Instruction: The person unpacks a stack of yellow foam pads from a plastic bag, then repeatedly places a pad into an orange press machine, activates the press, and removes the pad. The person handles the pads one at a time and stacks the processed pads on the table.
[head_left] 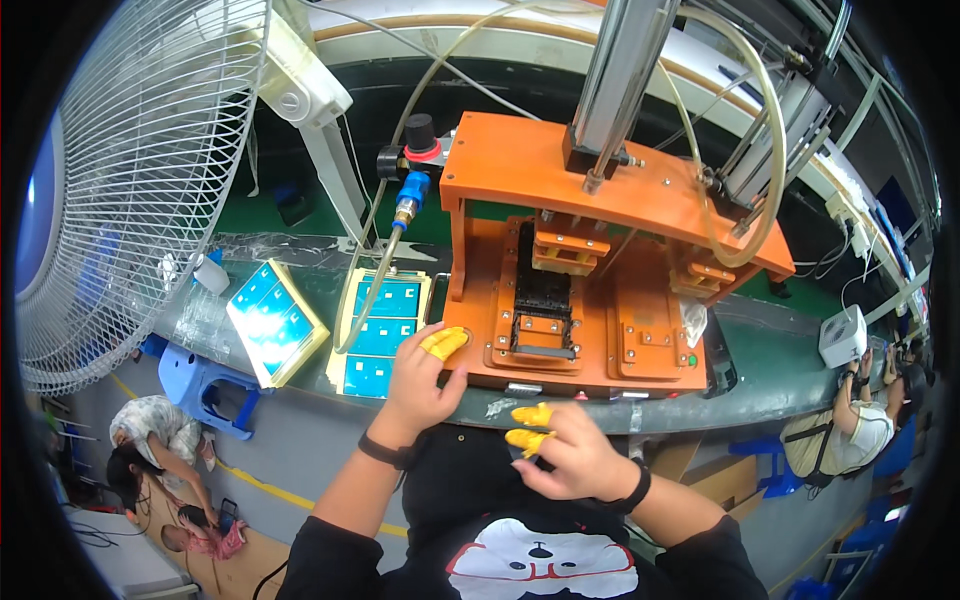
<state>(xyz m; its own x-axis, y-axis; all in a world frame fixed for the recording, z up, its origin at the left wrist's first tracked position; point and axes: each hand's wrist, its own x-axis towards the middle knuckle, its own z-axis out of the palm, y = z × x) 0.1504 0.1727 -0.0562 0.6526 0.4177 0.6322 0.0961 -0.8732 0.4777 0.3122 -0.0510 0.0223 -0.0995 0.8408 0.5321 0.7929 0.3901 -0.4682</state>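
Observation:
My left hand (423,382) lies at the front left corner of an orange press (480,170), with yellow finger covers on its stretched fingertips. Those fingertips rest over the edge of the base, by a round button there; the thumb stands apart, and nothing shows in the grip. In front of the bench edge hangs my right hand (572,458), two fingers in yellow covers spread from the thumb. I make out nothing held in it. A black frame-like fixture (543,335) sits on the press base, partly under the orange upper block (568,248).
Left of the press lie stacked blue-faced panels (382,338) and another tilted stack (270,318). A large fan (150,150) fills the upper left. An air hose (372,300) loops down over the panels. Other people sit at lower left and far right, near a blue stool (205,385).

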